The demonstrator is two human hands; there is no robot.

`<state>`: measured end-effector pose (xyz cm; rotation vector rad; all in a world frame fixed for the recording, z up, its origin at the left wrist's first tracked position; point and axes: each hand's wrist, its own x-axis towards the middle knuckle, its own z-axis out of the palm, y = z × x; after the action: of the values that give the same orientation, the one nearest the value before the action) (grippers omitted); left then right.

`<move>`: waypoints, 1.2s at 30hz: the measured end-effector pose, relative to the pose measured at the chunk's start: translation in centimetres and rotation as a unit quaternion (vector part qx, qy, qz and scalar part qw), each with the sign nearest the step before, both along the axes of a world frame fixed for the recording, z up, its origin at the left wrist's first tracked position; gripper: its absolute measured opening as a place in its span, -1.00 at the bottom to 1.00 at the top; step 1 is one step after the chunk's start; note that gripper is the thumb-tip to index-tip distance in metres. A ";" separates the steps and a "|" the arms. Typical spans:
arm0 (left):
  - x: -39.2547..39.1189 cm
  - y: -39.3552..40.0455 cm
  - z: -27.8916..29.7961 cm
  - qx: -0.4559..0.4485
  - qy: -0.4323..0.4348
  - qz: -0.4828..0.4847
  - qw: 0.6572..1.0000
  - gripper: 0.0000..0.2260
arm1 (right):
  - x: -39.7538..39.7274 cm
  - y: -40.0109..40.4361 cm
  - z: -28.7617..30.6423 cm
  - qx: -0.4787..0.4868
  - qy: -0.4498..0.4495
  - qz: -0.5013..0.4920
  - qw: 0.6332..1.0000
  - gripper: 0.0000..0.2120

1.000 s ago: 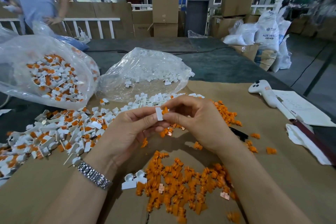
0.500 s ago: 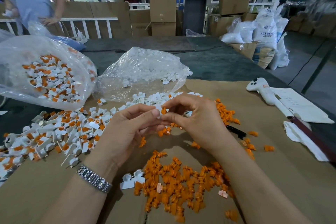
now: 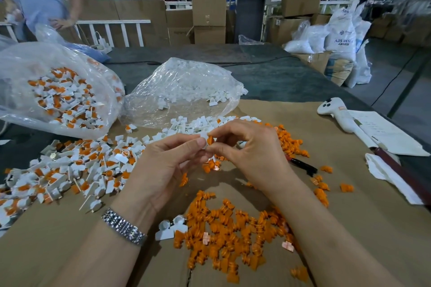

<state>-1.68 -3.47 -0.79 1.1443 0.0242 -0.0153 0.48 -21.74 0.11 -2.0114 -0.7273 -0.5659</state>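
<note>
The counter (image 3: pixel 291 79) runs wide across the room, and a cardboard sheet (image 3: pixel 361 228) covers its near half, I'd guess to give the small parts a smooth bed. At the far left a big clear bag (image 3: pixel 21 65) lies on its side with its mouth toward the worker. It holds finished pieces (image 3: pixel 65 100), white with orange centres, and looks like the place where done work is collected. Just right of it a second clear bag (image 3: pixel 163 109) sags open, and the plain white shells (image 3: pixel 205 86) inside trail out of its mouth onto the cardboard, within easy reach. A broad heap of joined pieces (image 3: pixel 70 170) spreads over the near left, on the left hand's side, handy for dropping each one once it is done. A pile of orange plugs (image 3: pixel 228 228) lies nearest the worker, between the forearms, with more scattered to the right, so the right hand has little way to go. Both hands hover above the middle of the sheet, fingertips meeting. The left hand (image 3: pixel 163 165) has its grip narrow, thumb and forefinger pinching a white shell (image 3: pixel 204 135) to steady it. The right hand (image 3: pixel 251 154) pinches an orange plug (image 3: pixel 210 140) against that shell, apparently pressing it in, though I cannot tell how far it is seated.
</note>
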 end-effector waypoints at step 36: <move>-0.3 0.2 0.4 0.055 -0.006 0.044 0.997 -0.89 | 2.6 -3.8 -1.1 -0.372 0.248 -0.260 0.856 -0.55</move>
<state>-1.99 -3.26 -0.35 1.2525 0.0658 0.0717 3.06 -25.56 -0.98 -2.9525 -0.0418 -0.0033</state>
